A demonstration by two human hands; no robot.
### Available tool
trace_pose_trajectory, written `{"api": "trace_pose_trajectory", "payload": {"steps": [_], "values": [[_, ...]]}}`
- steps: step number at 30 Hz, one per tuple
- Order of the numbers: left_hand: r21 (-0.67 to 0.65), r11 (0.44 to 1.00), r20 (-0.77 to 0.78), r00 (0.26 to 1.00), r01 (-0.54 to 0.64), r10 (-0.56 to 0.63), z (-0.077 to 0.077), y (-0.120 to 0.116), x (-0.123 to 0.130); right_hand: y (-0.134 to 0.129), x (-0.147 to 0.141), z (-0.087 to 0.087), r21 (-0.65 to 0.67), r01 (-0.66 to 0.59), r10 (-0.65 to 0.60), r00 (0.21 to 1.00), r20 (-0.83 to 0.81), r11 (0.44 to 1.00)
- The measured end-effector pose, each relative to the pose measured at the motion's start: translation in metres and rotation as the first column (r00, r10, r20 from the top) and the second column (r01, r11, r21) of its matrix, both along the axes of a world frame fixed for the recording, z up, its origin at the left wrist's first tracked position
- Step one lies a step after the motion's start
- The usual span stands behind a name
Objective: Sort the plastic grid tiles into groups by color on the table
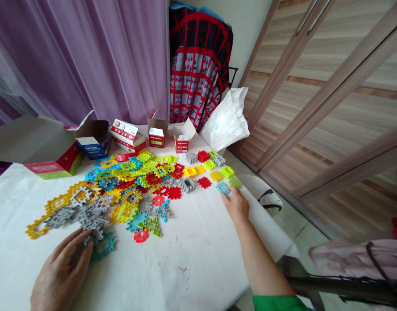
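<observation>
At the near left, my left hand [64, 263] has its thumb and fingers closed on a grey interlocking plastic piece [95, 233] at the near edge of a pile. A teal notched piece [104, 246] lies beside those fingers. Toward the table's right edge, my right hand [236, 205] pinches a light blue notched piece [222, 187] at the tabletop. Small groups of pieces lie around it, among them a red square [204, 182], a yellow square [216, 176] and a green piece [235, 182]. The mixed pile [130, 172] spreads over the table's middle and left.
Along the back of the white-covered table [185, 268] stand a large open box [52, 164], a blue box [94, 147], a white-and-red box [125, 134] and two small red boxes [157, 138]. A white plastic bag [226, 119] stands at the back right corner.
</observation>
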State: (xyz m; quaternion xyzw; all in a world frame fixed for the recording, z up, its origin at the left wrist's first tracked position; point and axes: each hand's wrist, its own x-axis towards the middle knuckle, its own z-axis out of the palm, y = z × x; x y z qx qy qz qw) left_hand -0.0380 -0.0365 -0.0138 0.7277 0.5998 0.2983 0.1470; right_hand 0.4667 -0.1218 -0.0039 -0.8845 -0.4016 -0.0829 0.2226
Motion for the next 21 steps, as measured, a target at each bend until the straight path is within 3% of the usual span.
{"api": "trace_pose_trajectory", "payload": {"steps": [4, 13, 21], "values": [[0.008, 1.000, 0.011, 1.000, 0.000, 0.000, -0.001, 0.002, 0.002, 0.000, 0.001, 0.000, -0.014, -0.005, 0.005, 1.000, 0.009, 1.000], [0.013, 0.997, 0.004, 0.997, -0.072, 0.072, 0.012, -0.005, 0.021, 0.000, 0.005, -0.009, 0.087, -0.047, 0.045, 0.999, 0.026, 0.995], [0.020, 0.997, -0.032, 0.997, -0.075, 0.075, 0.020, -0.006, 0.023, -0.002, 0.004, -0.016, 0.311, -0.115, 0.102, 0.993, 0.056, 0.944]]}}
